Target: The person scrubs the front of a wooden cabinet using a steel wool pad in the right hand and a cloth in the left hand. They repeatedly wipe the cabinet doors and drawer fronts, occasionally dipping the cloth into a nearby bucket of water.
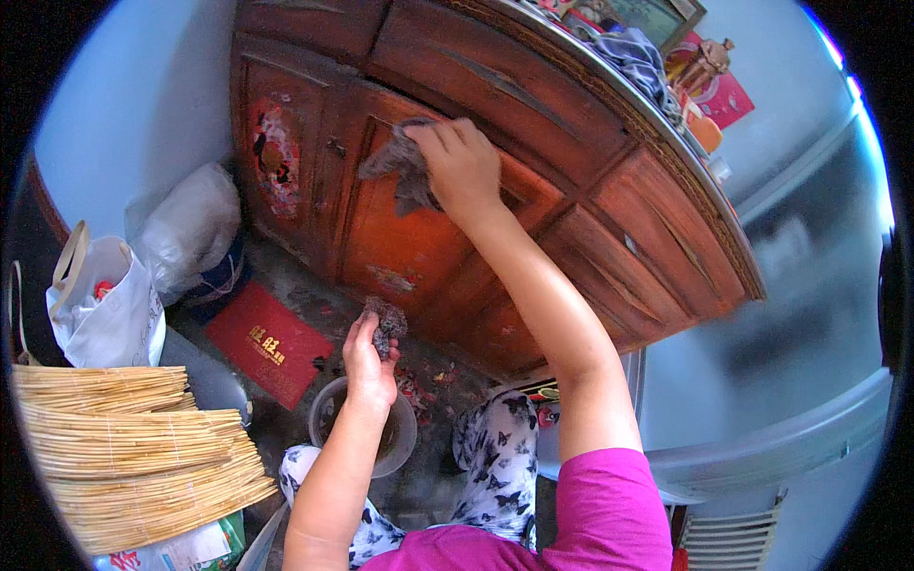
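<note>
My right hand (464, 171) is closed on a crumpled grey rag (409, 179), pressed to the front of a reddish-brown wooden cabinet (390, 228). The rag lies over the upper part of a door panel and hangs below my fingers. Lower down, my left hand (367, 366) grips a dark, wiry scouring pad (387, 321), held apart from the cabinet. Beneath that hand a round translucent tub (407, 443) stands on the floor, partly hidden by my forearm. Remnants of a coloured sticker (276, 157) cling to the left door, and pale scraps mark the lower middle panel.
Rolled reed mats (133, 438) and a white tote bag (109, 305) stand at the left. A red mat (269, 344) lies near the cabinet's foot, where dark debris is scattered. Cloth (633, 67) and a figurine (706, 65) sit on the cabinet top. A large pale basin-like rim (762, 447) curves at the right.
</note>
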Action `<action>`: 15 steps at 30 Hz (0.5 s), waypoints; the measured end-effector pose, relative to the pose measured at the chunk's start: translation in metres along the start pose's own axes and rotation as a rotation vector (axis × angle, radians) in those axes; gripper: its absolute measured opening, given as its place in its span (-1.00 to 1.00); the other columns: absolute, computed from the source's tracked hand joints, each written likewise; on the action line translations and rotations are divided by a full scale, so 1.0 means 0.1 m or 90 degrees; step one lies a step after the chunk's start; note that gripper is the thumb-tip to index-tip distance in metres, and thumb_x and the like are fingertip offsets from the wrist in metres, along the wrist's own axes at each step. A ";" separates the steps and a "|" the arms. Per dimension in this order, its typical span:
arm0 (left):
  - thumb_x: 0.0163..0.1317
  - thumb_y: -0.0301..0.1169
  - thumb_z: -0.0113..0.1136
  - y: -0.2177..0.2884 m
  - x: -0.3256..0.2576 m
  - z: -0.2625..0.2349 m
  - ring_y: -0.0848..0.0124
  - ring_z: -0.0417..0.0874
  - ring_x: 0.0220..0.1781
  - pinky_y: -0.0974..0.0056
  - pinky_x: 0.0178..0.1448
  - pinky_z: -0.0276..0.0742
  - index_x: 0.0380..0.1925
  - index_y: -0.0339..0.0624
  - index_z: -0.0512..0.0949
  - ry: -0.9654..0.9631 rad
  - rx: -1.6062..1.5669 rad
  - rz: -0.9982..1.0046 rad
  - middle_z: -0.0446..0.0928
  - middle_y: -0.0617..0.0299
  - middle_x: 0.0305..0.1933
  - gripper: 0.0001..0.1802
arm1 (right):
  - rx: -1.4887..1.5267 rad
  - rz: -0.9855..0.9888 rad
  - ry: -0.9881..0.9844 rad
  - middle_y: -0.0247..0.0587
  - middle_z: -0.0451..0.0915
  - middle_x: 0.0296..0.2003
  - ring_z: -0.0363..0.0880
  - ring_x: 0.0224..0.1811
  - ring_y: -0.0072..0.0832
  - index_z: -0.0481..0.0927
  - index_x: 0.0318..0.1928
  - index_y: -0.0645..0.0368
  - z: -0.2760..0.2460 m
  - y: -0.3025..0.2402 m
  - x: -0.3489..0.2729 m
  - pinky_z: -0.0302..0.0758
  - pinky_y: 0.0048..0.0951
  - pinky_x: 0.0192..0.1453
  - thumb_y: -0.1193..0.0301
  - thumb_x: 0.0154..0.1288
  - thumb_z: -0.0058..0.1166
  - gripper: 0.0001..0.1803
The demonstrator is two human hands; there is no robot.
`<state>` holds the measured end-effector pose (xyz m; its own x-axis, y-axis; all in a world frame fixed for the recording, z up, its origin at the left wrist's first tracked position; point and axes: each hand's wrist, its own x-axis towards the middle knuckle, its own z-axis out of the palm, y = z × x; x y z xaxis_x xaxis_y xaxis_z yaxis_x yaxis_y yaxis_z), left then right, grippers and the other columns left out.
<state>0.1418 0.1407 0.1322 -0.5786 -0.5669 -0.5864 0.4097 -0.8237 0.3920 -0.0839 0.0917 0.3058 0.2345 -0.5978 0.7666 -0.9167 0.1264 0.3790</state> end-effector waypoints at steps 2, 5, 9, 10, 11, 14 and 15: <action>0.48 -0.23 0.30 -0.01 -0.01 -0.02 0.46 0.54 -0.28 0.37 -0.26 0.50 0.14 0.05 0.61 -0.020 0.003 0.008 0.62 0.35 -0.09 -0.71 | -0.009 0.020 -0.012 -0.31 0.70 -0.08 0.65 -0.04 -0.16 0.67 0.09 -0.06 -0.33 0.14 -0.32 0.65 -0.14 0.02 0.59 0.10 0.27 -0.51; 0.47 -0.22 0.30 0.01 -0.01 -0.02 0.46 0.55 -0.30 0.36 -0.29 0.48 0.11 0.04 0.62 -0.016 -0.003 0.015 0.62 0.35 -0.15 -0.72 | -0.006 0.069 -0.052 -0.23 0.70 -0.01 0.65 -0.01 -0.08 0.63 0.16 -0.01 -0.79 0.31 -0.78 0.65 -0.11 0.06 0.64 0.02 0.32 -0.38; 0.46 -0.13 0.31 0.02 -0.05 0.05 0.46 0.58 -0.28 0.34 -0.33 0.44 0.01 0.08 0.62 -0.038 -0.029 -0.007 0.65 0.38 -0.19 -0.75 | 0.125 0.155 -0.279 -0.07 0.67 0.05 0.65 0.12 0.05 0.56 0.24 0.04 -1.22 0.28 -1.16 0.64 -0.06 0.14 0.67 -0.02 0.36 -0.28; 0.45 -0.10 0.32 0.04 -0.06 0.06 0.45 0.59 -0.26 0.34 -0.35 0.42 -0.03 0.11 0.62 -0.054 -0.040 -0.016 0.66 0.38 -0.19 -0.76 | 0.163 0.195 -0.336 -0.05 0.62 0.21 0.61 0.25 0.07 0.44 0.39 -0.09 -1.27 0.22 -1.22 0.64 0.05 0.22 0.58 0.09 0.41 -0.18; 0.45 -0.06 0.32 0.05 -0.07 0.09 0.45 0.60 -0.25 0.34 -0.36 0.40 -0.06 0.13 0.62 -0.070 -0.051 -0.026 0.67 0.39 -0.18 -0.76 | 0.178 0.221 -0.347 -0.04 0.62 0.22 0.60 0.27 0.09 0.42 0.42 -0.09 -1.33 0.18 -1.27 0.63 0.06 0.25 0.57 0.10 0.40 -0.16; 0.44 0.08 0.32 0.02 -0.06 0.06 0.49 0.62 -0.20 0.33 -0.32 0.38 -0.07 0.15 0.65 -0.063 -0.019 -0.021 0.69 0.44 -0.18 -0.67 | 0.228 0.371 -0.433 0.05 0.61 0.28 0.56 0.38 0.07 0.40 0.49 -0.06 -1.53 -0.09 -1.04 0.57 0.00 0.41 0.67 0.18 0.29 -0.16; 0.43 0.11 0.33 -0.01 -0.05 0.07 0.50 0.62 -0.20 0.33 -0.30 0.38 -0.08 0.16 0.66 -0.069 -0.009 -0.029 0.70 0.44 -0.18 -0.65 | 0.244 0.381 -0.363 0.05 0.61 0.28 0.56 0.40 0.04 0.42 0.48 -0.04 -1.57 -0.09 -1.01 0.54 -0.04 0.45 0.72 0.18 0.24 -0.16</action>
<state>0.1393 0.1438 0.1400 -0.6693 -0.5279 -0.5229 0.3909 -0.8486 0.3564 -0.0487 0.2757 0.3066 -0.4165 -0.8312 0.3683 -0.9028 0.3301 -0.2758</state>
